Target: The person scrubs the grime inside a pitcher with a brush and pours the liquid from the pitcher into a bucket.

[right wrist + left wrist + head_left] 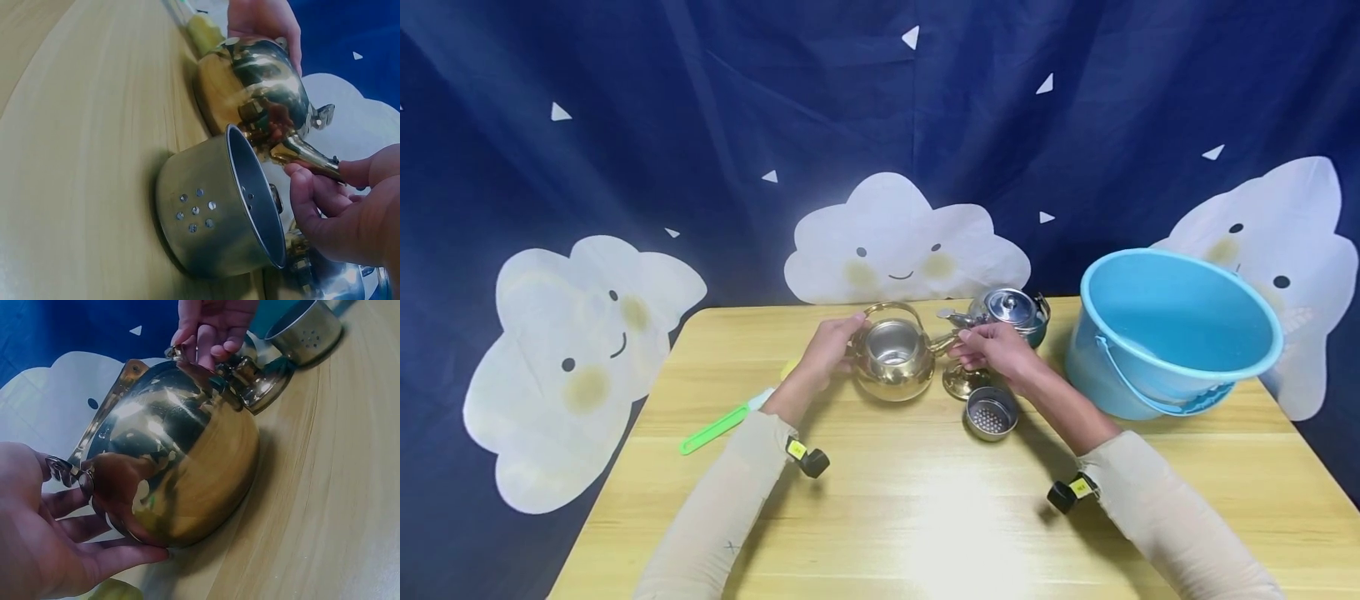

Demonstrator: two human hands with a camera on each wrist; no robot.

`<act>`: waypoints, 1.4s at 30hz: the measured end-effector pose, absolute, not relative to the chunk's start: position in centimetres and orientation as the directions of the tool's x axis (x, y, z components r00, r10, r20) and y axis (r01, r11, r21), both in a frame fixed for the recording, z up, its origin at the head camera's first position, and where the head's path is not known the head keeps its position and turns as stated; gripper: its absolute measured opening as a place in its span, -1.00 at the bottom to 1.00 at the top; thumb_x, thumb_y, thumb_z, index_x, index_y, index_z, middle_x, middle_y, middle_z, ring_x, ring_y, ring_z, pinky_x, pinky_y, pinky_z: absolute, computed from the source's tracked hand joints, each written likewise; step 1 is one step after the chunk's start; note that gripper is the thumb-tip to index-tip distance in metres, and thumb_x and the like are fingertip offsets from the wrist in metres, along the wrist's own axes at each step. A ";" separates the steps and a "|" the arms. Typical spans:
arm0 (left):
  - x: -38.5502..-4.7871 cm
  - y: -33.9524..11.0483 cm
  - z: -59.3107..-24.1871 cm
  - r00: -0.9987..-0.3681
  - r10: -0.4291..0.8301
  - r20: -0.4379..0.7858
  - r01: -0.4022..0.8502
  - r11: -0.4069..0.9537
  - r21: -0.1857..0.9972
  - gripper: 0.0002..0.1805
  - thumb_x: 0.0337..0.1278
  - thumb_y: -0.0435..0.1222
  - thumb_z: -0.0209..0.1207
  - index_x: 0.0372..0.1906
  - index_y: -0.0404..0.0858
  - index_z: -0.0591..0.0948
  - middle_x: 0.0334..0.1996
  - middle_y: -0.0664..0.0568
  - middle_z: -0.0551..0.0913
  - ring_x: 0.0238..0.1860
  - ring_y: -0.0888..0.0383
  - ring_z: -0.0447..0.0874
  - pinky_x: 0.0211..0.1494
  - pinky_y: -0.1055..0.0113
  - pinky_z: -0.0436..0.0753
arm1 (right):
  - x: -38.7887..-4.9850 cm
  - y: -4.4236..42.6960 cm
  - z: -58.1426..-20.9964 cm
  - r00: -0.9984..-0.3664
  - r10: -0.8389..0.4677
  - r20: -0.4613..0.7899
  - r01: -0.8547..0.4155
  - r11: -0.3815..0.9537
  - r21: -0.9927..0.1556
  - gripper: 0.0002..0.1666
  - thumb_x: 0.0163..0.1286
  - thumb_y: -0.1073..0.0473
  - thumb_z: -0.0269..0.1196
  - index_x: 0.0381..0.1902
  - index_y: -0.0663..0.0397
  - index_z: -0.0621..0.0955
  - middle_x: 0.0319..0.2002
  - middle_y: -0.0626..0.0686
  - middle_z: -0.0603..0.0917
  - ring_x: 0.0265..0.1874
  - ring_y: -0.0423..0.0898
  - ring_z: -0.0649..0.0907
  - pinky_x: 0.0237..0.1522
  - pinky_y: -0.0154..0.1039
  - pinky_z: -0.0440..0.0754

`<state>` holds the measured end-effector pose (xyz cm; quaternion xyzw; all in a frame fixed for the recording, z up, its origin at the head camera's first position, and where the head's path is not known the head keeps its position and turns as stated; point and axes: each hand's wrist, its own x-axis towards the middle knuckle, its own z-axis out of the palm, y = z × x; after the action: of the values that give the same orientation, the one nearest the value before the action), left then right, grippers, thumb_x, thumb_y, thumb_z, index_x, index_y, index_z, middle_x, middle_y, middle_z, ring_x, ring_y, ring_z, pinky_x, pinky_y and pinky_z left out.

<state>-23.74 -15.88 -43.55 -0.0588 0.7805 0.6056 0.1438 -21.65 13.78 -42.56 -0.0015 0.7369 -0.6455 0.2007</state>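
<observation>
A shiny gold teapot (895,385) with no lid on stands on the table, its hoop handle up. My left hand (829,348) holds its left side, thumb near the handle's end and fingers against the body. With thumb and fingers my right hand (1000,350) pinches the tip of the spout (306,154). Below that hand lies a gold lid (962,382), partly hidden. A steel strainer cup (206,212) with holes sits upright beside the lid.
Behind my right hand stands a second, silver-lidded kettle (1011,307). A blue bucket (1090,350) is at the right. Left of my left forearm lies a green-handled tool (715,431), its far end hidden; a yellow piece (787,368) shows past the wrist. A dark cloud-patterned curtain (737,125) hangs behind.
</observation>
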 end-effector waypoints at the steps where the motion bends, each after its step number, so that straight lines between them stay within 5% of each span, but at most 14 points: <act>1: -23.7 -15.9 -43.5 -0.952 0.084 -0.293 -0.263 0.261 0.929 -0.47 0.53 0.13 -0.01 0.16 -0.16 0.69 -0.02 -0.05 0.67 -0.17 0.08 0.66 -0.08 0.14 0.75 | -21.6 13.8 -42.6 -0.919 -0.257 -0.297 0.261 0.165 -0.951 -0.55 0.65 0.23 0.04 0.21 0.60 0.47 -0.05 0.33 0.80 -0.41 -0.26 0.71 -0.18 -0.35 0.76; 15: -23.8 -15.8 -43.0 -0.952 0.062 -0.300 -0.275 0.262 0.925 -0.41 0.52 0.07 0.04 0.35 -0.27 0.56 0.25 -0.18 0.60 0.05 -0.08 0.72 0.10 0.04 0.78 | -20.9 14.7 -42.7 -0.934 -0.234 -0.268 0.226 0.192 -0.955 -0.56 0.66 0.24 0.00 0.22 0.59 0.49 -0.04 0.32 0.80 -0.36 -0.21 0.73 -0.15 -0.29 0.77; 25: -24.2 -15.4 -42.5 -0.967 0.044 -0.252 -0.229 0.292 0.929 -0.51 0.48 -0.02 0.11 0.15 -0.35 0.67 -0.02 -0.13 0.66 -0.19 0.10 0.65 0.01 0.03 0.76 | -20.4 15.3 -42.5 -0.959 -0.182 -0.217 0.170 0.243 -0.955 -0.58 0.65 0.28 0.02 0.21 0.58 0.53 -0.03 0.38 0.78 -0.36 -0.21 0.73 -0.19 -0.33 0.76; 29: -24.5 -15.1 -42.2 -0.973 0.033 -0.230 -0.209 0.300 0.931 -0.51 0.46 -0.06 0.12 0.15 -0.39 0.66 0.02 -0.15 0.65 -0.09 0.06 0.56 0.05 0.03 0.73 | -20.1 15.6 -42.0 -0.972 -0.154 -0.179 0.128 0.292 -0.948 -0.62 0.62 0.29 0.07 0.18 0.52 0.58 -0.06 0.37 0.79 -0.34 -0.18 0.74 -0.19 -0.33 0.76; 35: -24.9 -14.5 -41.2 -0.981 0.033 -0.191 -0.165 0.372 0.913 -0.52 0.45 -0.07 0.11 0.23 -0.31 0.65 0.28 -0.14 0.64 0.30 -0.10 0.57 0.44 -0.06 0.54 | -20.0 16.1 -41.5 -0.983 -0.113 -0.146 0.096 0.362 -0.927 -0.62 0.59 0.25 0.14 0.13 0.50 0.62 -0.08 0.40 0.78 -0.31 -0.10 0.76 -0.15 -0.22 0.80; 42: -25.4 -13.4 -40.1 -0.982 0.040 -0.184 -0.147 0.448 0.882 -0.48 0.46 -0.03 0.13 0.34 -0.23 0.59 0.34 -0.15 0.62 0.31 -0.12 0.62 0.44 -0.04 0.55 | -19.7 16.9 -41.1 -0.991 -0.100 -0.088 0.030 0.477 -0.878 -0.63 0.56 0.20 0.19 0.11 0.41 0.67 -0.09 0.37 0.79 -0.31 -0.08 0.75 -0.20 -0.22 0.79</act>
<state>-25.38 -13.40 -40.11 -0.0316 0.8462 0.5245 0.0889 -19.73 16.87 -41.15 -0.0205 0.8571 -0.5109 0.0633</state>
